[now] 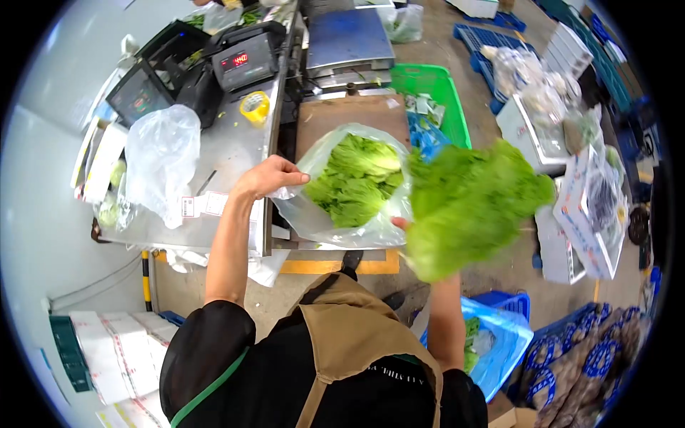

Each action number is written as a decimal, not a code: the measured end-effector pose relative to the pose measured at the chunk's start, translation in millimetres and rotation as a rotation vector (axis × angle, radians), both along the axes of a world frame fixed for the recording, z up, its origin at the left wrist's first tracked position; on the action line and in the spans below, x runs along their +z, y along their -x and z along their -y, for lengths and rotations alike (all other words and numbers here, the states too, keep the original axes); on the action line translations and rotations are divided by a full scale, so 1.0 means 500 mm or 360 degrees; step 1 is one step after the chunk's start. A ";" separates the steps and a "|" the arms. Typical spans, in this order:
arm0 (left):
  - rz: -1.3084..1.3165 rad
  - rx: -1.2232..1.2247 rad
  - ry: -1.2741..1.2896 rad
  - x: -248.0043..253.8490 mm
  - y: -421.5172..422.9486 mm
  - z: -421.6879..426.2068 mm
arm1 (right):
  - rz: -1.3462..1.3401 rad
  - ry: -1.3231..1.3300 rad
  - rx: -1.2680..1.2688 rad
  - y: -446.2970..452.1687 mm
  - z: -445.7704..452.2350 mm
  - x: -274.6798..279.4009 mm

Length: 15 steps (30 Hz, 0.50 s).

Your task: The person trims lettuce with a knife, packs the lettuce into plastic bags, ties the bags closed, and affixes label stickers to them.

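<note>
My left hand [275, 176] pinches the left rim of a clear plastic bag [303, 215], which lies mouth up on a brown-topped scale platform [314, 121]. Green leaf lettuce [353, 182] fills the inside of the bag. A large, slightly blurred head of lettuce [471, 207] is in my right hand [400, 223], held just right of the bag. Its leaves hide most of that hand; only a fingertip shows by the bag's right edge.
On the steel table to the left are a scale display [242, 58], yellow tape [255, 107], another plastic bag [164, 157] and labels [203, 205]. A green crate [457, 107] stands behind the lettuce. At lower right sits a blue-lined crate [499, 342]; white foam boxes [521, 135] stand farther right.
</note>
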<state>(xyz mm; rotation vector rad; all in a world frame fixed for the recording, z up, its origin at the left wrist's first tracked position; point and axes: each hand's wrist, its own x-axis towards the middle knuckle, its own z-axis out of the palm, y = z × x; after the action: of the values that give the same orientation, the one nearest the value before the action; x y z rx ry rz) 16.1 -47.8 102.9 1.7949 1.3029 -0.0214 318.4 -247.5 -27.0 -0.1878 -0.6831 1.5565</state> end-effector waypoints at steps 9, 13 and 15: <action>0.1843 0.0789 0.0864 -0.016 0.038 -0.090 | 0.2855 -0.0361 -0.0674 0.128 -0.290 -0.066; 0.1763 0.0854 0.0800 -0.016 0.021 -0.092 | 0.3501 -0.0116 -0.0546 0.151 -0.297 -0.141; 0.1779 0.0927 0.0746 -0.023 0.021 -0.092 | 0.3345 -0.0210 -0.0742 0.158 -0.266 -0.125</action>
<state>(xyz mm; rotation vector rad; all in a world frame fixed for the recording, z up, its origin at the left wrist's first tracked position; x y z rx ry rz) 5.8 -1.8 91.4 0.7187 0.8086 0.8088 239.5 -114.6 -89.4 -1.8328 -2.0475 0.3162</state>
